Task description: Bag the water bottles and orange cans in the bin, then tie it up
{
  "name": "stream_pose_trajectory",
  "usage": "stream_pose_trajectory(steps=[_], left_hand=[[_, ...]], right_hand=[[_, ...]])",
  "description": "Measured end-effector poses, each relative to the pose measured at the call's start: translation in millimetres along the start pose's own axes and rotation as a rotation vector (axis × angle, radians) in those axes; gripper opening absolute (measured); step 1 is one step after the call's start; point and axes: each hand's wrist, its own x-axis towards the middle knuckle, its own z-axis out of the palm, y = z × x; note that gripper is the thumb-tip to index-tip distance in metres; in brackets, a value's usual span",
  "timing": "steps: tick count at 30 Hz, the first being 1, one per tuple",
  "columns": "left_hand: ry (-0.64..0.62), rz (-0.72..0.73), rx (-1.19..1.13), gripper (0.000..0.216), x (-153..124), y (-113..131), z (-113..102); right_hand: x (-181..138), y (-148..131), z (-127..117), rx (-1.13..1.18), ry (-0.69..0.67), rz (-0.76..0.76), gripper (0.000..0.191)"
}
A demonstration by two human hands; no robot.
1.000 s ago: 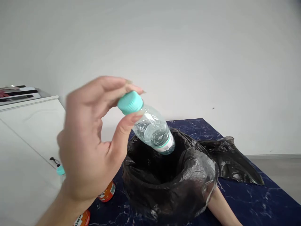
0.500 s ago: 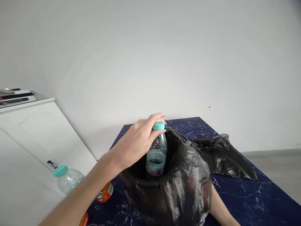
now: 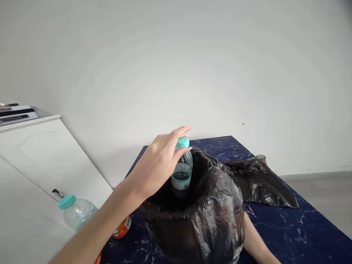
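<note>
My left hand [image 3: 156, 165] pinches the teal cap of a clear plastic bottle [image 3: 183, 172] with a teal band. The bottle stands upright with its lower half inside the open mouth of a black plastic bag [image 3: 214, 220]. The bag sits bunched on a dark blue marbled table [image 3: 288, 227]. My right forearm [image 3: 254, 238] runs in from the lower right and goes under the bag. The bag hides my right hand.
Another clear bottle with a teal cap [image 3: 75, 212] and an orange-labelled bottle [image 3: 122, 227] lie at the table's left edge. A white cabinet [image 3: 41, 154] stands to the left. A loose flap of the bag [image 3: 261, 183] trails right. A white wall is behind.
My left hand carried the bottle from close to the camera, tilted, away and down into the bag's mouth, where it now stands upright. The bag and right arm stayed put.
</note>
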Motion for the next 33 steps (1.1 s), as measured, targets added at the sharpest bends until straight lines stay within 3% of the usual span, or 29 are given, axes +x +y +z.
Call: stream_pose_trajectory(steps=[3, 9, 12, 20, 24, 30, 33], left_hand=[[-0.151, -0.044, -0.042, 0.045, 0.4, -1.6, 6.9], [-0.521, -0.152, -0.011, 0.047, -1.8, -2.9, 9.8], [-0.594, -0.157, 0.019, 0.055, -4.3, -4.3, 10.3], [-0.361, -0.143, -0.005, 0.036, -6.0, -12.8, 7.2], [-0.232, -0.249, -0.039, 0.032, -17.0, -12.1, -9.0], [0.194, -0.457, 0.103, 0.025, -66.9, -4.7, -37.2], [0.282, -0.550, 0.332, 0.028, -102.0, -15.3, -47.2]], right_hand=[[0.6, -2.2, 1.8, -0.001, -0.054, 0.000, 0.028], [2.0, -6.2, 11.4, 0.018, -0.020, 0.042, 0.027], [1.6, -5.7, 13.9, 0.045, -0.032, 0.050, 0.023], [-1.5, -12.1, 11.4, 0.037, 0.009, 0.040, 0.030], [-1.3, -11.7, 8.6, 0.047, -0.018, 0.041, 0.027], [-1.4, -6.8, 5.2, 0.023, -0.078, 0.067, 0.029], [0.6, -1.6, 3.7, -0.005, -0.081, 0.056, 0.029]])
